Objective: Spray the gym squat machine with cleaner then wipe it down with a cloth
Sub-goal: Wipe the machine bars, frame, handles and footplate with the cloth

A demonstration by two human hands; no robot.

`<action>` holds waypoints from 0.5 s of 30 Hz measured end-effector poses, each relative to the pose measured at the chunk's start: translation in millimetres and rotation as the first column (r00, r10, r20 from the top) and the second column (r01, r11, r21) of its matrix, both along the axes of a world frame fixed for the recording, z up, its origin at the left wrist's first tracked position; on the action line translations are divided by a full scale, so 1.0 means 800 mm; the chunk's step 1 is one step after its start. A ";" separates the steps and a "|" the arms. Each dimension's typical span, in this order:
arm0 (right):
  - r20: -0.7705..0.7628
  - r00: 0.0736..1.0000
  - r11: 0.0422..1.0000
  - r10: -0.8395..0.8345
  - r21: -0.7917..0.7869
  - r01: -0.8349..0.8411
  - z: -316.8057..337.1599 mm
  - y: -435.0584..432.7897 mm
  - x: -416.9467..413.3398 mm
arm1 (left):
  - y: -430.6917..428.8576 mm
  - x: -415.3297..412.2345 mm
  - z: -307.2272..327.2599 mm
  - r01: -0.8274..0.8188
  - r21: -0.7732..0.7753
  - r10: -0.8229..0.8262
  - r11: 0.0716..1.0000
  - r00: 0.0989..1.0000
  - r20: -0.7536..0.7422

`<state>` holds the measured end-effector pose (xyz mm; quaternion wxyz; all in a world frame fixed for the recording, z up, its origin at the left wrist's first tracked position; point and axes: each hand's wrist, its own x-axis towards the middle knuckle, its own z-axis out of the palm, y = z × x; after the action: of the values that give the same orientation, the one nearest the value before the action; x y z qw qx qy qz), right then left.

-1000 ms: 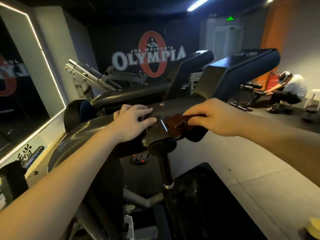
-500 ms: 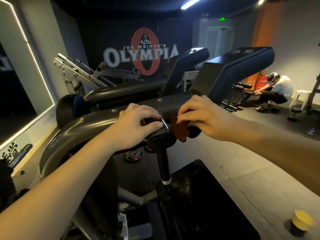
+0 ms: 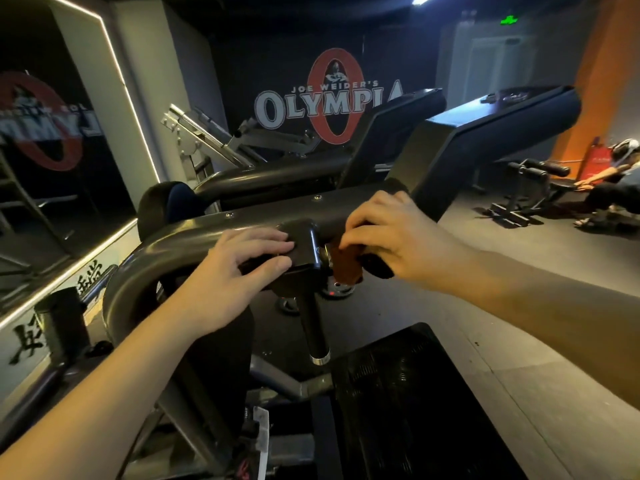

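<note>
The squat machine's dark curved frame (image 3: 194, 233) runs across the middle of the head view, with two black shoulder pads (image 3: 498, 123) rising behind it. My left hand (image 3: 239, 268) rests on the frame just left of the handle joint, fingers spread and slightly bent over the metal. My right hand (image 3: 394, 233) pinches a reddish-brown cloth (image 3: 346, 265) against the short black handle to the right of the joint. The cloth hangs down below my fingers. No spray bottle is in view.
A black textured footplate (image 3: 398, 393) lies below the handle, with a vertical post (image 3: 313, 327) rising from it. A mirror wall (image 3: 52, 174) stands at the left. A seated person (image 3: 613, 188) and a bench occupy the far right. Weight plates lie on the floor under the frame.
My right hand has shifted the cloth from the flat top of the frame down onto the side handle. My left hand stayed on the frame and curled slightly. The camera view swung a little.
</note>
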<state>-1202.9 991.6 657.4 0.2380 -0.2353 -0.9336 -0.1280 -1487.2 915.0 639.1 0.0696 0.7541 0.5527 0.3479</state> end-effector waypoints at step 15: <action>-0.467 0.874 0.991 -0.134 -0.056 0.122 -0.044 -0.032 -0.022 | -0.020 0.022 -0.009 -0.085 -0.031 0.088 0.996 0.990 0.111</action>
<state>-1220.1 966.2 621.9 0.4448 -0.3235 -0.8321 -0.0713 -1469.6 898.9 631.7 0.0953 0.7077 0.5847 0.3850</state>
